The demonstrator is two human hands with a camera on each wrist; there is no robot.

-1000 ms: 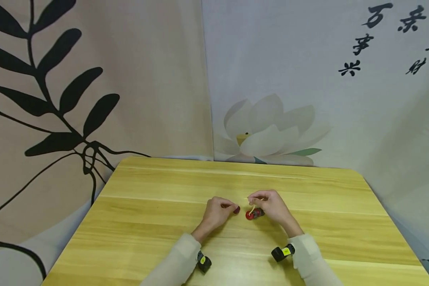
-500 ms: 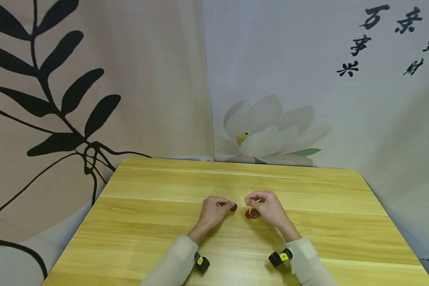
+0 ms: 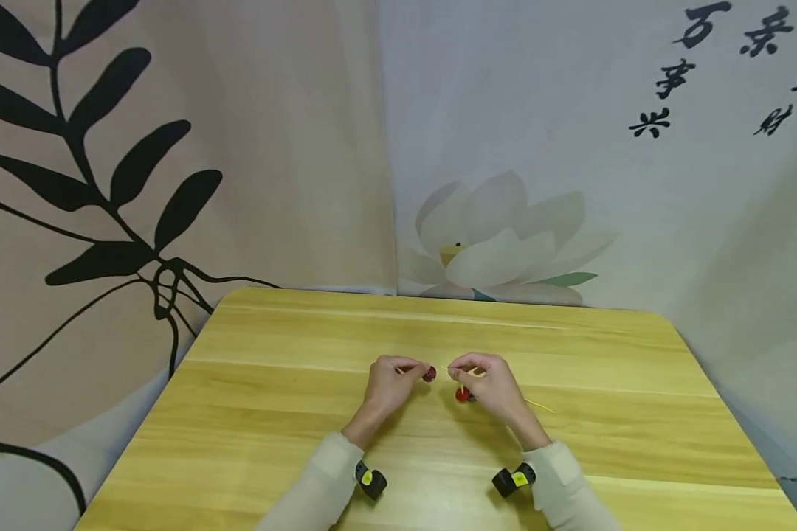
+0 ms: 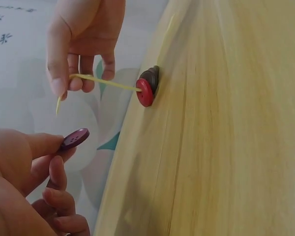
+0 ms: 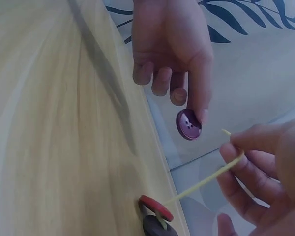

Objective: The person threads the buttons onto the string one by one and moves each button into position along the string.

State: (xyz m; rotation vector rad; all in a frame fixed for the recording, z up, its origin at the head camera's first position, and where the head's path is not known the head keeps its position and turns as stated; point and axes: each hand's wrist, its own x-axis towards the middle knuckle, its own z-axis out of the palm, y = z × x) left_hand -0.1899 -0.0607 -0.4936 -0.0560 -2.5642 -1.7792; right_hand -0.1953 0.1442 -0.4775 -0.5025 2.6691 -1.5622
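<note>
My left hand pinches a purple four-hole button by its edge between thumb and forefinger. Facing it, my right hand pinches a thin yellow cord near its end, so a short tip pokes out past the fingertips. From those fingers the cord runs down through a red button. Behind the red one, dark buttons sit on the same cord, close together at the tabletop. The purple button is held apart from the cord's tip, with a small gap between the hands.
A light wooden table lies under both hands. The cord's loose tail stretches over the wood to the right of my right wrist. Behind the table hangs a printed backdrop with leaves, a lotus and dark characters.
Both hands have shifted slightly left, and the purple button has risen a little. My right hand now covers more of the dark buttons, and the cord's tail shows beyond the right wrist.
</note>
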